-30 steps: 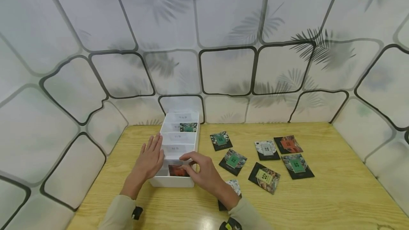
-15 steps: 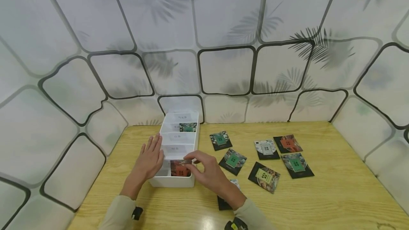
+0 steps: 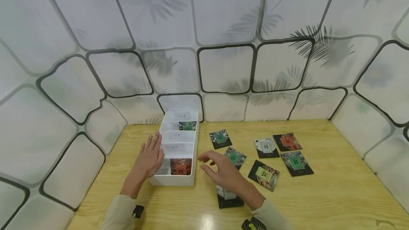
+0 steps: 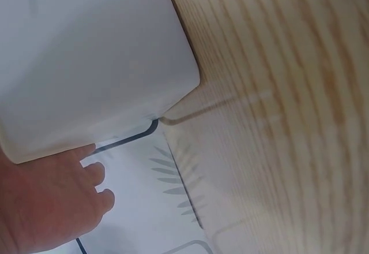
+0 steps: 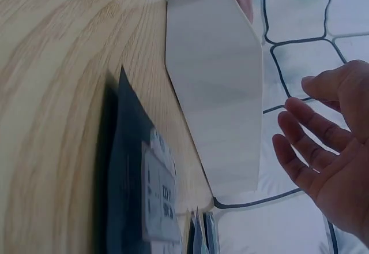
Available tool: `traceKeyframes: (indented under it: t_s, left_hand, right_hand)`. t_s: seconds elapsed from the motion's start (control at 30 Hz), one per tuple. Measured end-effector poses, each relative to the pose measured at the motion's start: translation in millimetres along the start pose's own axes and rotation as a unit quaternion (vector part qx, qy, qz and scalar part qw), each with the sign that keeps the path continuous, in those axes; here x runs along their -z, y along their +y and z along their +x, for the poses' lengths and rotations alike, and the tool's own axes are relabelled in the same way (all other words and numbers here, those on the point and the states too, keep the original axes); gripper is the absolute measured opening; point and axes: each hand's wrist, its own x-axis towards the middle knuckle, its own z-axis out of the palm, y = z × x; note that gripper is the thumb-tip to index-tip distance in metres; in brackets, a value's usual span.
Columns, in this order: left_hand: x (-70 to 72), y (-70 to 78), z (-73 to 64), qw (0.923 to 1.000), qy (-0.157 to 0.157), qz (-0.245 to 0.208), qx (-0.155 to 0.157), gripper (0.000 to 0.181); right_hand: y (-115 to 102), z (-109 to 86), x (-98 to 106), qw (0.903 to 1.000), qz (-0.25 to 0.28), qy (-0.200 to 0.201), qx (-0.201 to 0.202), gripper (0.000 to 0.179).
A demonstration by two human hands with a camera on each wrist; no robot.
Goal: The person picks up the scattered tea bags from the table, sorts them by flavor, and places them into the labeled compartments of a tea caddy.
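Observation:
A white divided box [image 3: 172, 180] stands on the table with a row of compartments. In its nearest compartment a red-labelled packet [image 3: 180, 167] stands upright; a green-labelled packet [image 3: 187, 126] sits in a compartment near the far end. My left hand [image 3: 148, 159], fingers straight, rests against the box's left side. To the right of the box my right hand [image 3: 225, 171] hovers above the table, fingers loosely bent and holding nothing. Beneath its wrist lies a white-patterned packet [image 3: 229, 201], partly covered by the arm. The green-labelled packet [image 3: 234, 157] behind the right hand is partly hidden.
More flat packets lie right of the box: a green one [image 3: 220, 138], a white one [image 3: 266, 147], a red one [image 3: 288, 141], another green one [image 3: 297, 164] and a yellow-labelled one [image 3: 264, 175]. Patterned walls [image 3: 227, 70] enclose the wooden table [image 3: 338, 187].
My right hand has let go of the red-labelled packet, now upright in the nearest compartment, and moved right, away from the box. The left hand stays at the box's side.

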Motion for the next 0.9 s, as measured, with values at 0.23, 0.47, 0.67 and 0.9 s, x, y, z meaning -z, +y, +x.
traceKeyframes:
  t_s: [0.23,0.47,0.67,0.9]
  left_hand:
    - [0.0,0.4,2.6,1.0,0.003,0.002,-0.002,0.057]
    - [1.2,1.4,1.9,1.0,0.006,0.002,-0.002,0.057]
    - [1.6,1.9,-1.4,1.0,0.003,-0.001,0.005,0.057]
    - [1.7,2.4,-2.9,1.0,0.005,0.001,0.001,0.057]
  right_hand:
    - [6.9,-12.7,14.8,0.9986,-0.019,-0.038,-0.032,0.031]
    - [15.6,-27.7,25.9,0.9936,-0.054,-0.08,-0.059,0.029]
    - [21.5,-41.5,31.8,0.9852,-0.083,-0.121,-0.089,0.028]
    - [23.2,-50.0,39.2,0.9767,-0.099,-0.161,-0.102,0.032]
